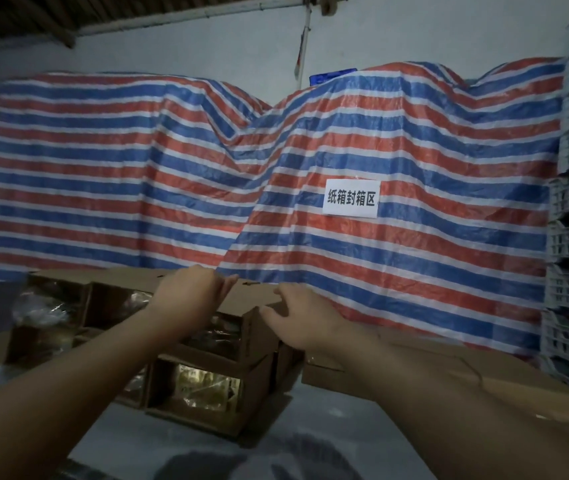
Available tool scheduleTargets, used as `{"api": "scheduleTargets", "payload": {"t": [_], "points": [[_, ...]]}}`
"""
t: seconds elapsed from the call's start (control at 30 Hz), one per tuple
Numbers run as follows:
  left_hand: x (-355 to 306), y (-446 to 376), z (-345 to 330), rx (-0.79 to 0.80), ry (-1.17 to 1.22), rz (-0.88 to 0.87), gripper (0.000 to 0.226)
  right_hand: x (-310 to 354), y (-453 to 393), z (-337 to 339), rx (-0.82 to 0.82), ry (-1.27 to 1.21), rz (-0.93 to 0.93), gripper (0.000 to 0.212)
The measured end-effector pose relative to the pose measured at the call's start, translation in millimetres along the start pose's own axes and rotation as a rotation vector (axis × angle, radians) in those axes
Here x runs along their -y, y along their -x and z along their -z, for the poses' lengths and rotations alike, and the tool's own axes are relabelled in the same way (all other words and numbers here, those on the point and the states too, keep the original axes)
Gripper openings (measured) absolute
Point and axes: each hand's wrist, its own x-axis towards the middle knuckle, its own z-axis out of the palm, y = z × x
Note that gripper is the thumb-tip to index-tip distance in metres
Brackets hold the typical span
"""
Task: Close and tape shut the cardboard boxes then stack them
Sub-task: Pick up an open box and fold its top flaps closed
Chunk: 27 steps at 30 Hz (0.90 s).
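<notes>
An open cardboard box [227, 336] at lower centre is touched by the left hand [191, 294] and right hand [305, 315], fingers spread loosely on its flaps.

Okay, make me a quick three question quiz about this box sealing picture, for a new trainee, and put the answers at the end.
1. True or false: the upper cardboard box that both hands touch is already taped shut.
2. What hangs behind the boxes? A. a striped tarp B. a green net C. a glass window
3. Fill in: the white sign is fixed to the ____.

Key
1. False. No tape shows on it, and bagged goods are visible through its open side. The left hand rests over the box's top edge; the right hand touches its right corner.
2. A, the red, white and blue striped tarp.
3. Tarp.
</notes>
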Motion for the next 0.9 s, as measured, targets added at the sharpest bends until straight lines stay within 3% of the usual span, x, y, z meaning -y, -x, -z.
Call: {"api": "scheduleTargets", "payload": {"t": [0.07,0.13,0.2,0.27,0.37,0.47,0.63,0.9], "points": [[20.9,-3.7,1.6,-0.029,0.008,0.066,0.039,14.5,-12.3,-9.4,0.037,-0.038,0.018,0.043],[41.1,-7.5,2.0,-0.055,-0.022,0.065,0.029,26.7,-22.4,-19.8,0.072,-0.045,0.039,0.045],[58.7,-7.9,-0.5,-0.092,-0.049,0.051,0.014,34.6,-30.1,-30.3,0.096,0.043,0.022,0.058],[71.3,-7.2,-7.5,-0.096,-0.08,0.053,0.018,38.1,-35.0,-40.4,0.114,0.141,0.0,0.064],[86.2,-6.8,-23.4,-0.014,-0.049,0.071,0.059,42.0,-39.0,-53.2,0.113,0.164,-0.021,0.053],[93.7,-7.1,-37.6,0.093,-0.083,0.021,0.079,46.8,-40.7,-56.9,0.106,0.128,-0.049,0.045],[93.8,-12.2,-57.7,0.155,-0.153,-0.049,0.069,48.4,-41.1,-56.6,0.096,0.106,-0.067,0.011],[93.6,-12.4,-63.8,0.093,-0.112,-0.039,0.065,54.1,-36.2,-51.0,0.099,0.256,-0.011,0.015]]}}
